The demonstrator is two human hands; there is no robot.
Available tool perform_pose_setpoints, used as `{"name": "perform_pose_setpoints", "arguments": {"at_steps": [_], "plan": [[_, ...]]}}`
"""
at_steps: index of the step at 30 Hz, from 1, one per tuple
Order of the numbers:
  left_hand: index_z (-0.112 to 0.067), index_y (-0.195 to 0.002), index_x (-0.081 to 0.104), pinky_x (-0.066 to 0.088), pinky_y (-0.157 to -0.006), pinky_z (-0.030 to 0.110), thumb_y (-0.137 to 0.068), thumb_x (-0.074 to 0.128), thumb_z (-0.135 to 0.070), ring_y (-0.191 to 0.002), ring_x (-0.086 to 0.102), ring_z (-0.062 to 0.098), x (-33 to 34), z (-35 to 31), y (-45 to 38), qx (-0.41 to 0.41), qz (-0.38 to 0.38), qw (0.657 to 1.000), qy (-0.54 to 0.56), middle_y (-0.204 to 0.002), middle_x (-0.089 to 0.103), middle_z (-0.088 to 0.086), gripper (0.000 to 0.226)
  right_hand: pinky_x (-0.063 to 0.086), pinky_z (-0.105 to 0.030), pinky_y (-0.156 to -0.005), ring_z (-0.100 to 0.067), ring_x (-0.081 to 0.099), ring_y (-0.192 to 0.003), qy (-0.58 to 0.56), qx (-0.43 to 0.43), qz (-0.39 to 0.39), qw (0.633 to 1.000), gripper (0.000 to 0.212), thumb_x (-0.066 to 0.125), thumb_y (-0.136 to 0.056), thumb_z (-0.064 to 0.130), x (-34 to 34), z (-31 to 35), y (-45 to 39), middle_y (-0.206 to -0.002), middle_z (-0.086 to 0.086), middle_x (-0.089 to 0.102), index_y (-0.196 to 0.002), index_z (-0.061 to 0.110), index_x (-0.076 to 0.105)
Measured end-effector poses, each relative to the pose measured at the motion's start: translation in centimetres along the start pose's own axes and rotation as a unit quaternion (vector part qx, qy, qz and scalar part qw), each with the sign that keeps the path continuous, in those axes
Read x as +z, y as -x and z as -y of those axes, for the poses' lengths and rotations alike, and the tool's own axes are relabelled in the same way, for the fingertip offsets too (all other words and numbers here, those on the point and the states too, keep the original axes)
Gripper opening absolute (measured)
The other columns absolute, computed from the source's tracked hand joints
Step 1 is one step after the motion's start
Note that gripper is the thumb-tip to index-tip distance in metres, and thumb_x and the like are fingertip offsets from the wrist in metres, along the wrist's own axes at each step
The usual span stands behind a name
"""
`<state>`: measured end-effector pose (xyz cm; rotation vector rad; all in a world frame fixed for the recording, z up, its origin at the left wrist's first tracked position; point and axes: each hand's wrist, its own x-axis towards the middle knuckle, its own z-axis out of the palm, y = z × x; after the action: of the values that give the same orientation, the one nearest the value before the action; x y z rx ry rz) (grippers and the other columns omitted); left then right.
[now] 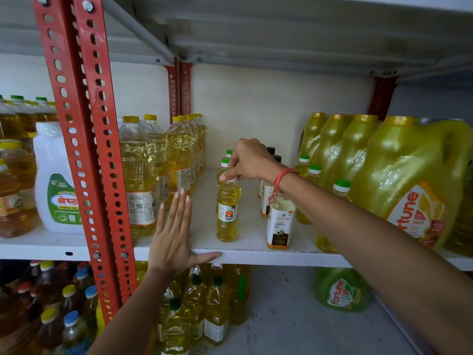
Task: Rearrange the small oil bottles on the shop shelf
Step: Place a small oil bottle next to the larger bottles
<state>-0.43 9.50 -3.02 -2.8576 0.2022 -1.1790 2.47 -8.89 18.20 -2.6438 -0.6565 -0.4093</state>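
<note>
A small yellow oil bottle (227, 213) with an orange-and-white label stands upright near the front of the white shelf (256, 253). My right hand (249, 160) grips its cap from above. Two more green-capped small bottles (225, 162) stand right behind it, partly hidden by my hand. To the right stand coconut oil bottles (279, 226) with white labels, and small green-capped bottles (313, 172) run along the big jugs. My left hand (174, 231) lies flat and open on the shelf's front edge, fingers spread, holding nothing.
Tall clear oil bottles (140, 175) stand left of the gap. Big yellow Fortune jugs (409, 185) fill the right side. A red perforated upright (84, 149) stands at the left. A white jug (55, 180) sits beyond it. More bottles crowd the lower shelf (199, 308).
</note>
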Motion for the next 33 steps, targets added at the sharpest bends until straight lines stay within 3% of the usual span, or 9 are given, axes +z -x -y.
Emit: {"name": "perform_pose_setpoints", "arguments": {"at_steps": [9, 33], "plan": [[0.006, -0.158, 0.012, 0.002, -0.127, 0.052, -0.069, 0.038, -0.098, -0.156, 0.012, 0.035, -0.4, -0.1, 0.0, -0.008, 0.02, 1.0, 0.009, -0.168, 0.011, 0.024, 0.139, 0.059, -0.038, -0.088, -0.023, 0.074, -0.084, -0.002, -0.016, 0.002, 1.0, 0.039, 0.085, -0.066, 0.034, -1.2, 0.6, 2.4, -0.089, -0.012, 0.079, -0.088, 0.003, 0.08], [0.008, -0.157, 0.016, 0.002, -0.127, 0.051, -0.07, 0.033, -0.099, -0.156, 0.011, 0.035, -0.5, -0.1, -0.1, -0.011, 0.028, 0.999, 0.009, -0.168, 0.012, 0.024, 0.14, 0.06, -0.039, -0.086, -0.024, 0.074, -0.081, -0.022, -0.016, -0.01, 1.0, 0.035, 0.086, -0.067, 0.033, -0.4, 0.3, 1.7, -0.084, -0.013, 0.079, -0.085, 0.003, 0.081]]}}
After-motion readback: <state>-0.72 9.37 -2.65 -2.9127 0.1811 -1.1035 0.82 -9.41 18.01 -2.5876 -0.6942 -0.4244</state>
